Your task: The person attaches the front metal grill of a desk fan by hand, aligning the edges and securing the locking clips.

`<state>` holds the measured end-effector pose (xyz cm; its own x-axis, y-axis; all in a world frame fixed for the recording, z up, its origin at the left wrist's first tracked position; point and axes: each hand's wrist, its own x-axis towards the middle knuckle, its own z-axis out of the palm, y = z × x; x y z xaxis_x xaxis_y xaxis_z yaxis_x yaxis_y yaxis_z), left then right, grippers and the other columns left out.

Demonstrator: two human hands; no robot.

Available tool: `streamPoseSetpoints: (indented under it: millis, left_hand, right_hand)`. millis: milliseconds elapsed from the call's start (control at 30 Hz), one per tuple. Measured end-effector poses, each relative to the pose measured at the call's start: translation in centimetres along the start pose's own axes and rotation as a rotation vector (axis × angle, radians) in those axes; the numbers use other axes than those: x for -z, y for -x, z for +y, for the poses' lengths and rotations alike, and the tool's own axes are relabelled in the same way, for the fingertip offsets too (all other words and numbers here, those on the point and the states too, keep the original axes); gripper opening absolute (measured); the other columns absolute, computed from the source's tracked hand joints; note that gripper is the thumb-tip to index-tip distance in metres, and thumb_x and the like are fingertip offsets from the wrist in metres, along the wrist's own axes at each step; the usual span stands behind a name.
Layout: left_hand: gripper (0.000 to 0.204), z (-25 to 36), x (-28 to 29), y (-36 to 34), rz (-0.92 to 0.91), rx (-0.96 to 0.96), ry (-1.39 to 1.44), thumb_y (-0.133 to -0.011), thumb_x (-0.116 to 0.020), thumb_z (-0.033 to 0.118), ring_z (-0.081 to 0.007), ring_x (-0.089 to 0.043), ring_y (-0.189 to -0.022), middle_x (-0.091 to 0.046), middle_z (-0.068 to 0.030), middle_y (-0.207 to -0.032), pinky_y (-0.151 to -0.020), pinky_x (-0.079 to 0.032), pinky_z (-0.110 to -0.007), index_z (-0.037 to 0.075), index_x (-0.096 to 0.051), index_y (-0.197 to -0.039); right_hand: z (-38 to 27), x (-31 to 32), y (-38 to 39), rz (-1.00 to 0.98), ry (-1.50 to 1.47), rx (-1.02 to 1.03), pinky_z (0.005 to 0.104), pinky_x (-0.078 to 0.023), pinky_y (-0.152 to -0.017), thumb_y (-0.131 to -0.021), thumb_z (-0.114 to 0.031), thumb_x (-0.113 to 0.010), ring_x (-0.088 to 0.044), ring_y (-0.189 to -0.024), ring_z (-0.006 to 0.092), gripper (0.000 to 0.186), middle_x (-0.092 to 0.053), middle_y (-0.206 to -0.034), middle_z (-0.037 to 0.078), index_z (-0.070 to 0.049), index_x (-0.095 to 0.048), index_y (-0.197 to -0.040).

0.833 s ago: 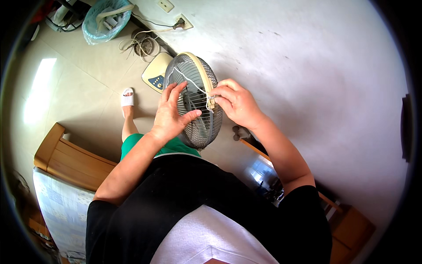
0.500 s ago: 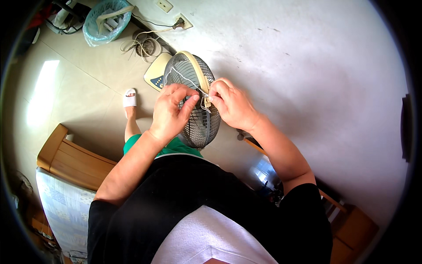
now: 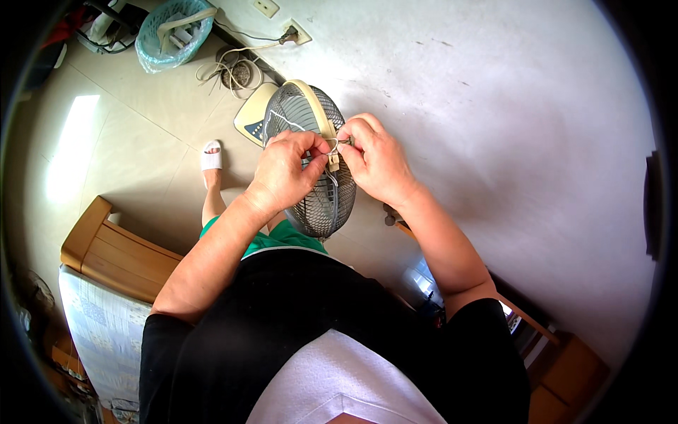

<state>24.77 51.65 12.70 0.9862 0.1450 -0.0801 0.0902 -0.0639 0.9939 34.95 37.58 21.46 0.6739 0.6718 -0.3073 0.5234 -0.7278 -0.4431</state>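
Note:
An electric fan (image 3: 321, 212) with a dark wire cage and a cream rim stands below my hands. My left hand (image 3: 286, 172) is closed in a pinch on a thin white cord (image 3: 288, 120) at the rim. Part of that cord runs up across the front of the cage. My right hand (image 3: 380, 161) pinches the cord's other part just to the right, its thumb and forefinger pressed together. Between the hands the cord makes a small loop. Just below it on the rim sits a small cream clip (image 3: 334, 163); my fingertips partly hide this spot.
The fan's cream base (image 3: 251, 116) with a blue control panel rests on the tiled floor. Beyond it lie coiled cables (image 3: 240, 74) and a blue bin (image 3: 152, 39). A plug (image 3: 288, 35) sits in the wall socket. A wooden bed frame (image 3: 123, 251) stands at left, the white wall (image 3: 508, 134) at right.
My left hand has shifted slightly right to the rim, and my right hand has risen a little. The cord between them now forms a small loop above the clip.

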Motion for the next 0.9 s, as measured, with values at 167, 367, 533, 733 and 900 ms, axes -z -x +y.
streamPoseSetpoints:
  millis: [167,367,533,733,900]
  left_hand:
    - [0.017,0.4,-0.1,0.2,0.022,0.126,0.144,-0.080,-0.071,0.004,-0.0243,-0.065,-0.081,-0.067,-0.0082,-0.080,-0.074,-0.052,-0.036,0.005,-0.058,-0.091]
    - [0.031,-0.5,-0.3,0.8,-0.001,0.177,0.285,-0.079,-0.075,0.004,-0.0170,-0.062,-0.084,-0.064,-0.0062,-0.090,-0.078,-0.050,-0.031,0.004,-0.052,-0.100]
    - [0.051,-4.3,0.3,1.5,0.201,0.063,0.088,-0.079,-0.078,0.019,-0.0337,-0.049,-0.124,-0.055,-0.0198,-0.126,-0.103,-0.041,-0.043,0.004,-0.052,-0.120]
    - [0.097,-8.9,0.6,1.3,-0.001,0.355,0.384,-0.079,-0.079,0.047,-0.0409,-0.026,-0.145,-0.023,-0.0292,-0.154,-0.118,-0.026,-0.045,0.009,-0.029,-0.152]
    - [0.102,-9.3,2.3,1.7,-0.132,0.340,0.316,-0.079,-0.077,0.052,-0.0390,-0.029,-0.143,-0.030,-0.0264,-0.151,-0.118,-0.027,-0.045,0.008,-0.024,-0.154]
  right_hand:
    - [-0.8,0.5,-0.7,-0.072,-0.041,0.014,0.0423,-0.051,-0.065,-0.081,-0.010,-0.060,-0.064,-0.074,0.0294,0.004,-0.064,-0.084,0.007,-0.008,-0.060,-0.085]
    - [-1.2,0.8,-1.7,-0.248,0.063,-0.081,0.0422,-0.051,-0.066,-0.078,-0.011,-0.062,-0.064,-0.074,0.0302,0.005,-0.065,-0.080,0.009,-0.007,-0.063,-0.082]
    - [-1.5,1.0,-2.3,-0.349,0.026,-0.070,0.0329,-0.051,-0.061,-0.078,-0.004,-0.064,-0.063,-0.064,0.0207,0.008,-0.064,-0.077,0.010,-0.003,-0.064,-0.085]
    - [-0.5,0.6,-1.3,-0.344,-0.131,-0.042,0.0320,-0.051,-0.066,-0.081,-0.010,-0.072,-0.060,-0.073,0.0172,0.022,-0.062,-0.090,0.009,-0.001,-0.061,-0.097]
    - [-2.4,-2.5,4.3,0.002,-0.031,-0.181,0.0460,-0.047,-0.095,-0.073,-0.032,-0.084,-0.054,-0.110,0.0383,0.083,-0.047,-0.127,0.024,0.000,-0.039,-0.135]
